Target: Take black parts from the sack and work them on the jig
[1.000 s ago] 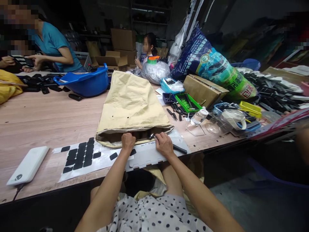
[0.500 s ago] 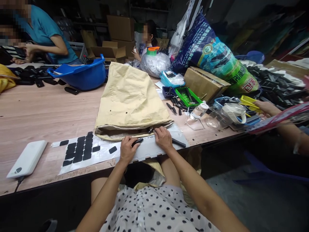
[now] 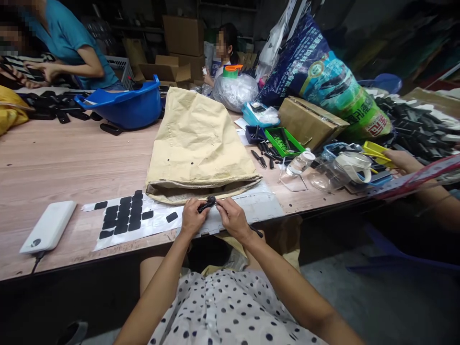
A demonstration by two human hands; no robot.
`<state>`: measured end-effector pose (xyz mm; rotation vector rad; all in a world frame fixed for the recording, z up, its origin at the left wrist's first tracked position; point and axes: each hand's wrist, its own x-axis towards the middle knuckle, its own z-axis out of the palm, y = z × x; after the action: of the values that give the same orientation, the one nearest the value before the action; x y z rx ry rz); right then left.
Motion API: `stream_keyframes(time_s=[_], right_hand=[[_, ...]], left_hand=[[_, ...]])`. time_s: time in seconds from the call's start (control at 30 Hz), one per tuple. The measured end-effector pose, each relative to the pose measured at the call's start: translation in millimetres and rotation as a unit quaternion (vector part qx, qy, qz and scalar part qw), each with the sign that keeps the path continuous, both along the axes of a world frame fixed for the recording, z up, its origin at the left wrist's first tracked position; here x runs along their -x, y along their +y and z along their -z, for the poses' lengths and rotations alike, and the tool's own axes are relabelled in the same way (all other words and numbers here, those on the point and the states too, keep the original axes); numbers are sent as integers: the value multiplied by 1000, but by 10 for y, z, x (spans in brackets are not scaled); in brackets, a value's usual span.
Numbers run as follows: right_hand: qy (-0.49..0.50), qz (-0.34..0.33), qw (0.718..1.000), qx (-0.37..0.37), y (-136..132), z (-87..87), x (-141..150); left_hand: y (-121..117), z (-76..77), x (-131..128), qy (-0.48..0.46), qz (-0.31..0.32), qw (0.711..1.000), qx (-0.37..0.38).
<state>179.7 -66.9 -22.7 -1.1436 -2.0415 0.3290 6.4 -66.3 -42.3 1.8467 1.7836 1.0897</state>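
My left hand (image 3: 192,218) is closed around a short black rod-like piece (image 3: 204,207), whose far end points right. My right hand (image 3: 233,219) pinches a small part with a black round head (image 3: 211,199), which meets the end of that piece. Both hands are just above a grey-white board (image 3: 266,199) at the table's front edge. Under my right wrist a black handle-like rod (image 3: 256,231) partly shows. Right behind my hands gapes the mouth of a cream sack (image 3: 201,143) lying flat.
Left of my hands lies a white sheet (image 3: 147,225) with black rounded stickers, then a white power bank (image 3: 50,227). Behind are a blue basin (image 3: 122,108) and a green tray (image 3: 283,143). A clear bottle (image 3: 300,163) stands right. Another person's hand (image 3: 402,160) is at far right.
My right hand has moved left from the sack's mouth with the small round-headed part, bringing it to the black piece in my left hand. The view has shifted slightly.
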Motion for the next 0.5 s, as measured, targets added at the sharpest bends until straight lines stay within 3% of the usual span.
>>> stream_keyframes(time_s=[0.17,0.5], right_hand=[[-43,-2,999,-1,-43,-22,32],[-103,59,993,13,3,-16,-26]], left_hand=[[6,-2,-11,-12,3,1000,1],[17,-10,-25,0,-10,1000,4]])
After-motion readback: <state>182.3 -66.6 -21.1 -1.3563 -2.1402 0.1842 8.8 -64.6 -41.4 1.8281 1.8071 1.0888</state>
